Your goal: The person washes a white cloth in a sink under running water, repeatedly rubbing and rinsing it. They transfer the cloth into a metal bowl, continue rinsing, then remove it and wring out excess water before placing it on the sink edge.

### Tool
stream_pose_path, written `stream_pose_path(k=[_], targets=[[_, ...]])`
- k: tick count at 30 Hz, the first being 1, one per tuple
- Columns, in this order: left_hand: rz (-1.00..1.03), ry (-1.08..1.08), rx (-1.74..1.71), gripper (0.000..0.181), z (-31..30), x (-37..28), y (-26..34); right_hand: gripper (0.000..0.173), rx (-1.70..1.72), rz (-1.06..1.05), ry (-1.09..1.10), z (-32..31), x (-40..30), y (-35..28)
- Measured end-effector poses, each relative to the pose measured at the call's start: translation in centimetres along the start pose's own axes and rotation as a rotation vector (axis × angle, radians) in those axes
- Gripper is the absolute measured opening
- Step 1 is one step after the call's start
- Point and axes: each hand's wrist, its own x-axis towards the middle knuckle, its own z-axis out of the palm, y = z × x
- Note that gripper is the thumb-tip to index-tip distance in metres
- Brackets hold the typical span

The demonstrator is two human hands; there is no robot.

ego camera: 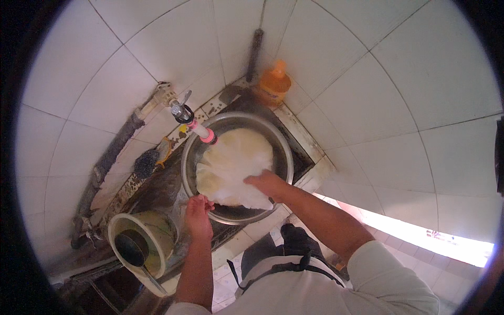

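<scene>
A large round metal basin [290, 157] sits below the tap. In it lies a pale, wet-looking cloth [240, 153], spread and partly bunched; whether anything lies under it I cannot tell. My right hand [267, 184] grips the cloth on the near right side, with part of it hanging below the fingers. At the near left rim, my left hand [198, 202] has its fingers closed on the cloth's edge. A metal tap [182, 112] with a pink-and-white nozzle [204, 132] points down over the basin's far left part.
An orange bottle [274, 84] stands in the far corner. On the left ledge rests a dark scrubbing pad [146, 163]. A pale bucket [162, 271] with a long-handled ladle [130, 248] stands at near left. A wrapped pipe [114, 153] runs along the tiled wall [393, 98].
</scene>
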Motion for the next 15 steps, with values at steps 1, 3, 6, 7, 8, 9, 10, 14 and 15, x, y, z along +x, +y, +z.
stream_pose_path(k=[1,3,6,7,8,9,10,14,15], targets=[[-0.096,0.014,-0.006,0.03,-0.7,-0.1,-0.6,0.056,0.023,0.043,0.02,-0.7,-0.2,1.6],[-0.36,-0.07,-0.037,0.045,-1.2,-0.2,-1.3,0.053,0.008,-0.027,-0.025,-1.8,-0.2,5.0],[-0.781,-0.316,-0.113,0.07,0.7,0.7,-2.0,0.048,0.171,-0.084,-0.195,-2.2,1.8,9.6],[-0.87,-0.357,-0.142,0.076,2.1,1.3,-2.4,0.043,0.401,0.088,-0.238,-2.2,2.3,11.1],[-0.955,-0.405,-0.191,0.083,3.6,2.0,-2.9,0.04,0.629,0.263,-0.281,-2.1,2.9,12.3],[-0.909,-0.406,-0.208,0.081,5.4,3.0,-3.7,0.04,0.176,0.008,-0.287,-1.6,3.1,13.4],[-0.863,-0.42,-0.242,0.079,7.3,4.2,-4.7,0.042,-0.276,-0.245,-0.276,-0.8,2.9,14.3],[-0.822,-0.548,0.116,0.065,9.6,6.9,-8.1,0.056,-0.799,-0.444,-0.312,2.4,1.3,13.6],[-0.837,-0.512,0.148,0.061,9.5,7.4,-8.4,0.061,-0.821,-0.433,-0.336,3.4,0.5,12.6]])
